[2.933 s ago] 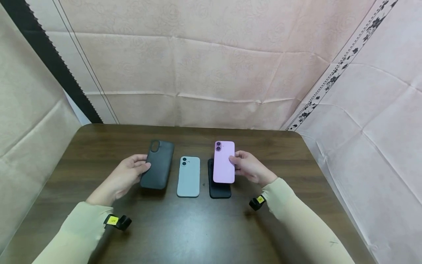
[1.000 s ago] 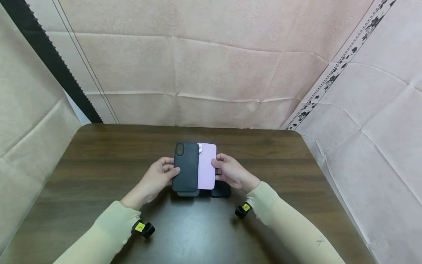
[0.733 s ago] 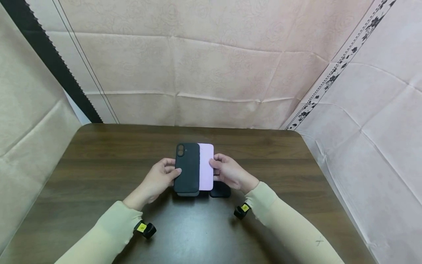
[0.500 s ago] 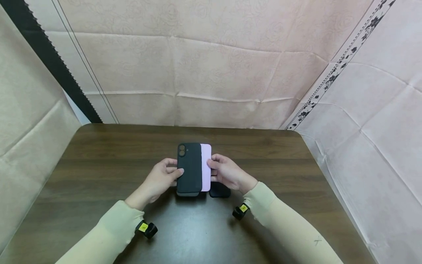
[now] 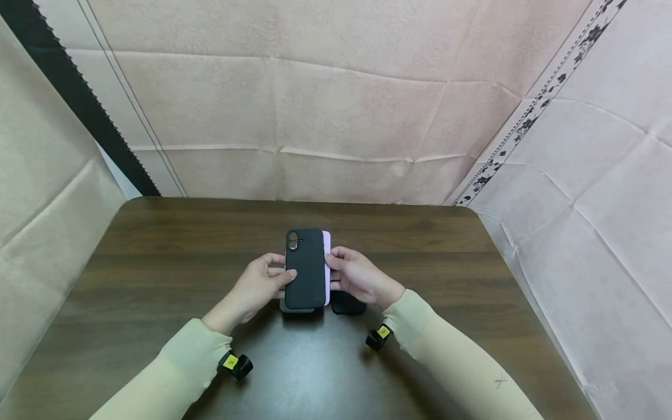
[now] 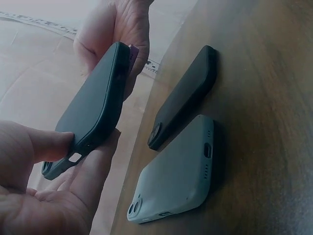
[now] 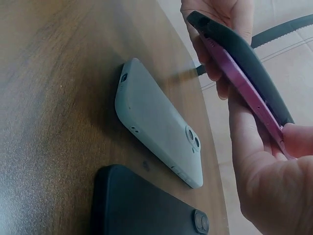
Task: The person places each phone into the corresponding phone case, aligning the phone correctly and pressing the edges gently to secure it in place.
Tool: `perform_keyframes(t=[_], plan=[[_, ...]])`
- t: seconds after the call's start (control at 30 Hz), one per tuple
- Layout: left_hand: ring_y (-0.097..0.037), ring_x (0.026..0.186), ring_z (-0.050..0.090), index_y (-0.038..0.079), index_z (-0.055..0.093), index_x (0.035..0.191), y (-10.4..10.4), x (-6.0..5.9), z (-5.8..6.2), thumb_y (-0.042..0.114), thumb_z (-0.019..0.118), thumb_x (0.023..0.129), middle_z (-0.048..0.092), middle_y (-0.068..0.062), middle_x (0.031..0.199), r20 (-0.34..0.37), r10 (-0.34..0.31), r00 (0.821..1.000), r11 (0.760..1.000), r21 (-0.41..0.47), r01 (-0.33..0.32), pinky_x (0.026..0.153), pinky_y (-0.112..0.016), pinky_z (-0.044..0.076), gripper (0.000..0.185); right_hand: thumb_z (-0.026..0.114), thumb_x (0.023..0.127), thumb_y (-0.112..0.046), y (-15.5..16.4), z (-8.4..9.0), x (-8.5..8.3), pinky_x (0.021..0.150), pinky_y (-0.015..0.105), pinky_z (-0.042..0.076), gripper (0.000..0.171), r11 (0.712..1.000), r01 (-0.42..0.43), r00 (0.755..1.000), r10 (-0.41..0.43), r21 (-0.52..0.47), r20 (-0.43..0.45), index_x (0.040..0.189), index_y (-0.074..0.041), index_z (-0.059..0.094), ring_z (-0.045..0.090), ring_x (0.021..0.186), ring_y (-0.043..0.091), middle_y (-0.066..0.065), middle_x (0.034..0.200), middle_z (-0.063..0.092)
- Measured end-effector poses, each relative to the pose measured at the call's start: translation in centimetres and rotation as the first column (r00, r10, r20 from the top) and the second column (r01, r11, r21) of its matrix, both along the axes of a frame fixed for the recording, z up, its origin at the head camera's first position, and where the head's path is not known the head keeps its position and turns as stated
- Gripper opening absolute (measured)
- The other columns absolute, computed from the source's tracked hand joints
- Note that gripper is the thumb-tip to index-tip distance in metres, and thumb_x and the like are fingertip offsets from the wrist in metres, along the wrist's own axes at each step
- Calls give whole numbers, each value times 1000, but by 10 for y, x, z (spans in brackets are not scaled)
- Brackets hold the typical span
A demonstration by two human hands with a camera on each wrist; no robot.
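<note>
Both hands hold a pink phone [image 5: 327,268] and a black case [image 5: 305,269] together above the dark wooden table [image 5: 157,245]. The case lies over the phone's back, leaving only a thin pink strip along its right edge. My left hand [image 5: 265,279] grips the case's left side, thumb on top. My right hand [image 5: 356,275] pinches the phone's right edge. In the right wrist view the black case [image 7: 249,54] sits against the pink phone [image 7: 244,85], tilted off the table. In the left wrist view the black case [image 6: 93,110] rests between thumb and fingers.
Beneath the hands, a phone in a pale grey case [image 6: 178,171] lies on the table camera side up. Beside it lies another black case [image 6: 188,93], partly seen under my right hand [image 5: 349,303]. Pink cloth walls enclose the table on three sides.
The black case has slid rightward over the pink phone until it covers nearly all of it. Both hands have drawn closer together.
</note>
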State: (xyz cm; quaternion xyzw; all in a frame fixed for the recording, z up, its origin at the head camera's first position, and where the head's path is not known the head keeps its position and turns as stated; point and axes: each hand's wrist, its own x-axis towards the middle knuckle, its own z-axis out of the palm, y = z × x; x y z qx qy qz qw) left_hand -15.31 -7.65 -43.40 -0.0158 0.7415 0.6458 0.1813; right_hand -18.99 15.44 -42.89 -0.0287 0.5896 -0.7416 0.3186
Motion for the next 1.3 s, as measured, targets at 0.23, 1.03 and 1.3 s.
perform_keyframes(t=[0.23, 1.03, 1.3], plan=[[-27, 93, 68, 3, 45, 127, -1, 0, -1, 18, 67, 93, 64, -20, 117, -7, 8, 1000, 1000, -12, -8, 79, -42, 55, 43, 42, 105, -18, -2, 0, 0, 86, 47, 53, 23, 1000, -16, 1000, 16, -4, 15, 117, 0, 49, 66, 94, 30, 15, 104, 62], [-24, 94, 67, 4, 48, 119, 1, 3, -2, 17, 70, 90, 65, -16, 116, -69, -28, 997, 997, -68, 24, 80, -42, 55, 39, 68, 91, -33, -1, 1, 2, 86, 41, 54, 40, 972, -21, 995, 43, 234, -88, 118, -5, 57, 65, 97, 28, 15, 111, 65], [-23, 94, 67, 4, 48, 120, 3, 4, 0, 16, 73, 88, 64, -16, 117, -65, -31, 997, 997, -69, 26, 81, -41, 55, 42, 65, 94, -29, -2, 1, 3, 82, 40, 55, 36, 971, -26, 997, 44, 237, -70, 116, -2, 56, 66, 92, 27, 14, 104, 65]])
